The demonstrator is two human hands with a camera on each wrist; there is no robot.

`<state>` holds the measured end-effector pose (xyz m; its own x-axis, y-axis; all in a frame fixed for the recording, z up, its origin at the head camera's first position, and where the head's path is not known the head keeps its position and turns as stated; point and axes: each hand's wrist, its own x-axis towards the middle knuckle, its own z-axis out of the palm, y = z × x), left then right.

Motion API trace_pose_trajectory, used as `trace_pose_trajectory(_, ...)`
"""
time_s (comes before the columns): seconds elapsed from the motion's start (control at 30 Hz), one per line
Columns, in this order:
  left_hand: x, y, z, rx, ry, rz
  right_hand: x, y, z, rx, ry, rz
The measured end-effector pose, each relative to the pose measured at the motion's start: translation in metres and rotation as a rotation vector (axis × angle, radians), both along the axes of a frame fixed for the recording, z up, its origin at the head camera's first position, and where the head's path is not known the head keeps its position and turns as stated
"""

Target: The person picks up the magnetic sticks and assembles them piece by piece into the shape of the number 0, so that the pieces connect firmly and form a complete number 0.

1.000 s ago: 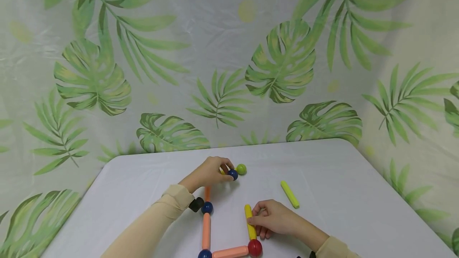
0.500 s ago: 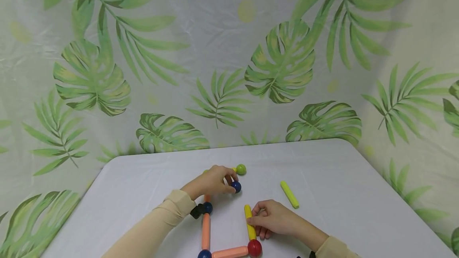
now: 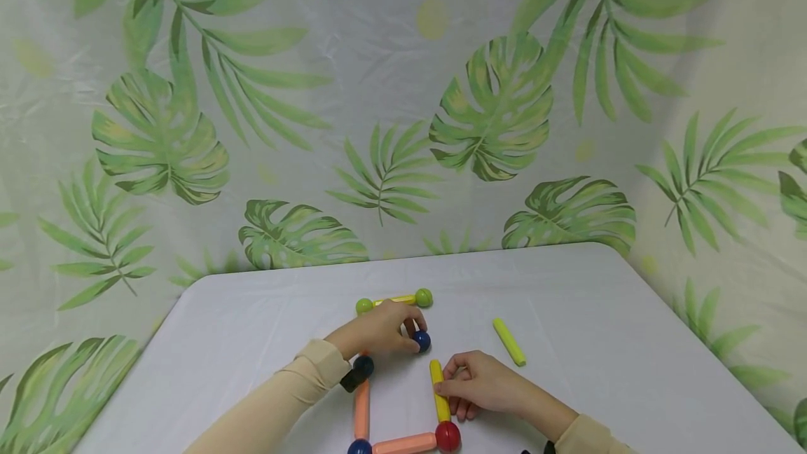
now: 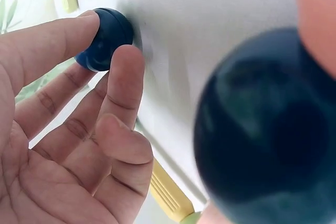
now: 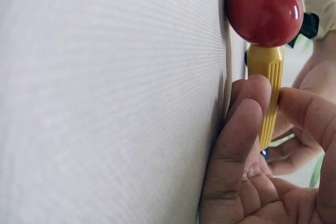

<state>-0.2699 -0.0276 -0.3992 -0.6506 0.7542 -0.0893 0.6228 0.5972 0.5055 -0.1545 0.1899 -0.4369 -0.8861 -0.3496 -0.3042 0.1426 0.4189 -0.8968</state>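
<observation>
Between thumb and fingertips, my left hand (image 3: 384, 328) pinches a dark blue ball (image 3: 422, 340), close above the table; the left wrist view shows the same blue ball (image 4: 107, 38) at the fingertips. My right hand (image 3: 482, 384) holds a yellow stick (image 3: 440, 389) from its right side, thumb on one face and fingers on the other. The near end of that stick meets a red ball (image 3: 448, 436), seen large in the right wrist view as a glossy red ball (image 5: 265, 9). A gap separates the blue ball from the stick's far end.
From the red ball a salmon stick (image 3: 405, 443) runs left to a blue ball (image 3: 360, 447). Another salmon stick (image 3: 361, 408) leads up to a further blue ball (image 3: 363, 366). Behind lie green balls (image 3: 424, 298) joined by a yellow stick (image 3: 397, 299). A lime stick (image 3: 509, 342) lies apart at right.
My left hand has carried the blue ball toward me and slightly right, away from the green balls and closer to the yellow stick's far end. My right hand has stayed put.
</observation>
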Motion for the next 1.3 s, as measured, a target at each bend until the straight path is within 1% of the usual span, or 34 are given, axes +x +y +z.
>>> trace_pose_trajectory(0.2,0.003,0.003,-0.002,-0.004,0.01,-0.014,0.001,0.0,0.0,0.002,-0.002,-0.002)
trace_pose_trajectory(0.4,0.002,0.007,-0.006,-0.008,-0.02,-0.022,0.001,0.0,-0.001,0.014,0.003,-0.008)
trace_pose_trajectory(0.53,0.004,0.007,-0.004,0.001,-0.039,-0.025,0.0,0.0,-0.001,0.022,0.004,-0.009)
trace_pose_trajectory(0.77,0.006,0.008,-0.004,0.007,-0.038,-0.035,0.0,-0.001,0.002,0.028,0.012,-0.004)
trace_pose_trajectory(1.3,0.009,0.011,-0.002,-0.016,-0.069,-0.039,0.0,0.0,0.002,0.039,0.014,-0.004)
